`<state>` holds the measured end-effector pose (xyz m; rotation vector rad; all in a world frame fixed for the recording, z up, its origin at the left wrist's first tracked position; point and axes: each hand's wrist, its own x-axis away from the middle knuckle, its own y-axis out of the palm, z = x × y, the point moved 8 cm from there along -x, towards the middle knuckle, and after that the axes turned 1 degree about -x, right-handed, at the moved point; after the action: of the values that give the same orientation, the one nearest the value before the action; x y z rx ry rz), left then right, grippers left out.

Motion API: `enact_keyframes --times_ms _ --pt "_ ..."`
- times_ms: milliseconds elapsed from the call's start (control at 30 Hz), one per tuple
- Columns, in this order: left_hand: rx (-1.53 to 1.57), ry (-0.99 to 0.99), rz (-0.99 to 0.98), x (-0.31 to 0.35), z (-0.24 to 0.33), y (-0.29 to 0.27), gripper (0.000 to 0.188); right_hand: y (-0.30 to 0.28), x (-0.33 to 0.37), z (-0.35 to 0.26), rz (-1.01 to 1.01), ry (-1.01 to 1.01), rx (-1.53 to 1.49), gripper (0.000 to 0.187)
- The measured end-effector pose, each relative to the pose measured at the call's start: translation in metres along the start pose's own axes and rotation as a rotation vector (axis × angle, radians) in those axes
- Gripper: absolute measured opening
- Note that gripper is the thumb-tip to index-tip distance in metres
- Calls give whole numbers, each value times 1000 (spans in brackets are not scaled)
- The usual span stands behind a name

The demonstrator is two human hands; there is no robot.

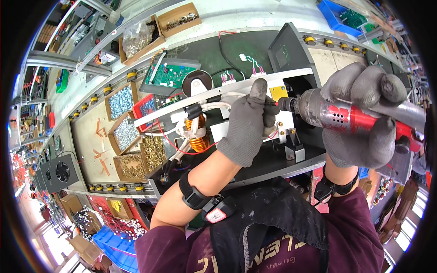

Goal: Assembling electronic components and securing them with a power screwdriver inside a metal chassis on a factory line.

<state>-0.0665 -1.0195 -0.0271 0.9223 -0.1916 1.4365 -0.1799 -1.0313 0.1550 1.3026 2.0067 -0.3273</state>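
Observation:
My right hand (359, 118), in a grey glove, grips a red and silver power drill (337, 114) held sideways, its chuck pointing left. My left hand (250, 118), also gloved, has curled fingers right at the tip of the drill; what they pinch is hidden. One digit of this hand lies up against a long silver metal bar (182, 107) that crosses an open dark metal chassis (246, 175). Inside the chassis are a copper-wound coil (197, 139), a round black capacitor (191, 77) and a yellow label plate (277, 93) near the drill tip.
Left of the chassis stand cardboard trays of fasteners (122, 103) and a red bin (139, 113). A green circuit board (170, 75) lies on a panel behind. Rollers (131, 75) edge the line. A blue bin (337, 18) sits far right, a fan housing (59, 173) at left.

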Motion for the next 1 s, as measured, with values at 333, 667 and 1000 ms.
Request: enact_keyframes --times_ms 333,667,1000 --pt "-79 -183 -122 0 -11 -5 78 -39 0 33 274 78 79 31" --pt "-100 -209 -129 2 -8 -5 69 -39 9 73 280 237 305 28" --pt "-1052 1310 361 54 133 -38 25 -24 5 79 165 260 417 26"
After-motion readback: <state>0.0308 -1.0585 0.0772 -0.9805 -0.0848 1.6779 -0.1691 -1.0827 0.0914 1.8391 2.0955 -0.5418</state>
